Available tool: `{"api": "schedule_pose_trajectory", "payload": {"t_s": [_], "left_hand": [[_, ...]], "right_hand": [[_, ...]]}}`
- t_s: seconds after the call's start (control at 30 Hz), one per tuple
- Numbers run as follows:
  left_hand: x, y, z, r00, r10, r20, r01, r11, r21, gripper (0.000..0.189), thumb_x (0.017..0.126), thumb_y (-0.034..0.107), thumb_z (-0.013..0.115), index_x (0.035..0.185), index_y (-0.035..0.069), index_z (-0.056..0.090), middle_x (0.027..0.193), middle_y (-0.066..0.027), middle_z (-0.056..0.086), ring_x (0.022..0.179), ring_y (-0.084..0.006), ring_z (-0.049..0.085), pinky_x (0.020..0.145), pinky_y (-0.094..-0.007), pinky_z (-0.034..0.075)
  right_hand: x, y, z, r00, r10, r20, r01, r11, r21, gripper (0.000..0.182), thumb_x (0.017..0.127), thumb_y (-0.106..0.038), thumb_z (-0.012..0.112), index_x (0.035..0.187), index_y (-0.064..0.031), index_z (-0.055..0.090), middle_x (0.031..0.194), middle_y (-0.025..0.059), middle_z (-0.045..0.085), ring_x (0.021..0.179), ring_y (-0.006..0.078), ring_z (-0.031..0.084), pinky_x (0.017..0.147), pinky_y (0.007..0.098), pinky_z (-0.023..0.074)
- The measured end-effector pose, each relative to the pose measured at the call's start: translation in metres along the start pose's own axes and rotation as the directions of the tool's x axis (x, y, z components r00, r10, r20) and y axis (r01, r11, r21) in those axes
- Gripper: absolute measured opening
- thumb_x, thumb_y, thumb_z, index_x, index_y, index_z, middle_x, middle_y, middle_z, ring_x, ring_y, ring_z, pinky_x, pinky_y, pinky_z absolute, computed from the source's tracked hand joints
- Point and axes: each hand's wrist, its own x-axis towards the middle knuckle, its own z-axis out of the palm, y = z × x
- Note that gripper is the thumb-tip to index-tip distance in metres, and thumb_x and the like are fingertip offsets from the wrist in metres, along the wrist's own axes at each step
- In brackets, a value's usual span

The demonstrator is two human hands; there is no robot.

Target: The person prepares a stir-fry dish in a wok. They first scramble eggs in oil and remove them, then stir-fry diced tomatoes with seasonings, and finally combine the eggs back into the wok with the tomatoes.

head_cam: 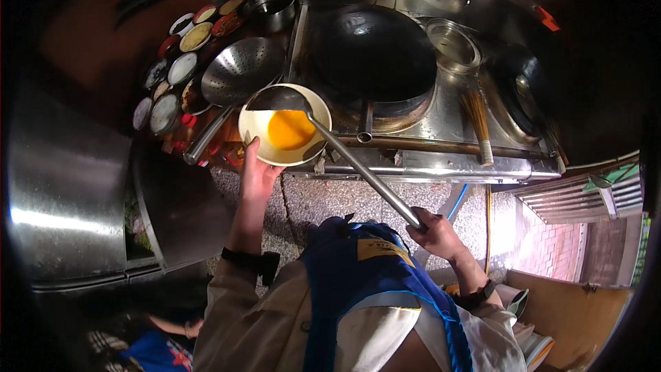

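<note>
My left hand (pixel 258 173) grips the near rim of a cream bowl (pixel 253 132), thumb over the edge and fingers beneath. Yellow-orange liquid that looks like beaten egg (pixel 292 130) lies in the bowl. In my right hand (pixel 436 232) is the handle end of a long metal ladle (pixel 364 173). The ladle's head rests over the bowl's far left part, its dark side towards me, hiding some of the inside. Beyond the bowl to the right, a large black wok (pixel 374 57) sits on the burner, its hollow handle (pixel 365 124) pointing at me.
A perforated metal strainer (pixel 242 70) stands left of the bowl, near several seasoning bowls (pixel 182 68) and a steel pot (pixel 269 10). Right of the wok are a round metal container (pixel 454 46), a bristle wok brush (pixel 477 124) and another dark wok (pixel 511 98). Another person's arm (pixel 173 326) shows at lower left.
</note>
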Motion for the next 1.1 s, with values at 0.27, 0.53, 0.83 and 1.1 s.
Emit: {"api": "schedule_pose_trajectory", "payload": {"t_s": [0.27,0.53,0.83,1.1], "left_hand": [[-0.003,0.002,-0.005,0.999,-0.033,-0.029,0.033,0.999,0.016,0.06,0.092,0.042,0.048,0.135,0.003,0.037,0.131,-0.0129,0.05,0.121,-0.0261,0.049,0.098,-0.0442,0.043],[-0.003,0.003,-0.012,0.999,-0.052,0.001,0.052,0.999,0.005,0.058,0.092,0.041,0.048,0.135,0.004,0.038,0.131,-0.0128,0.05,0.12,-0.0252,0.05,0.097,-0.043,0.044],[0.002,0.005,-0.017,0.997,-0.075,-0.016,0.075,0.997,0.008,0.057,0.092,0.039,0.049,0.135,0.004,0.038,0.131,-0.0128,0.051,0.119,-0.0255,0.051,0.096,-0.0429,0.045],[0.007,0.005,-0.015,0.997,-0.071,-0.014,0.071,0.997,0.042,0.058,0.092,0.043,0.047,0.134,0.005,0.04,0.13,-0.0118,0.051,0.117,-0.0245,0.052,0.094,-0.0404,0.045]], "right_hand": [[-0.002,-0.003,0.003,0.999,0.034,0.009,-0.034,0.999,0.016,0.037,0.081,-0.011,0.067,0.116,-0.0044,0.056,0.076,0.0176,0.062,0.063,0.027,0.064,0.059,0.0352,0.0502],[-0.004,-0.009,0.012,0.999,0.038,-0.017,-0.037,0.999,0.014,0.036,0.081,-0.01,0.067,0.115,-0.0035,0.056,0.074,0.017,0.061,0.062,0.0265,0.063,0.057,0.0352,0.0491],[-0.005,-0.01,0.02,0.999,0.013,-0.034,-0.011,0.999,0.04,0.034,0.081,-0.009,0.066,0.113,-0.0035,0.056,0.072,0.0164,0.06,0.06,0.0262,0.062,0.056,0.0353,0.0485],[-0.005,-0.011,0.022,0.999,0.002,-0.037,-0.001,0.999,0.041,0.033,0.082,-0.008,0.066,0.113,-0.0026,0.056,0.072,0.0151,0.059,0.058,0.0237,0.061,0.055,0.0344,0.0481]]}}
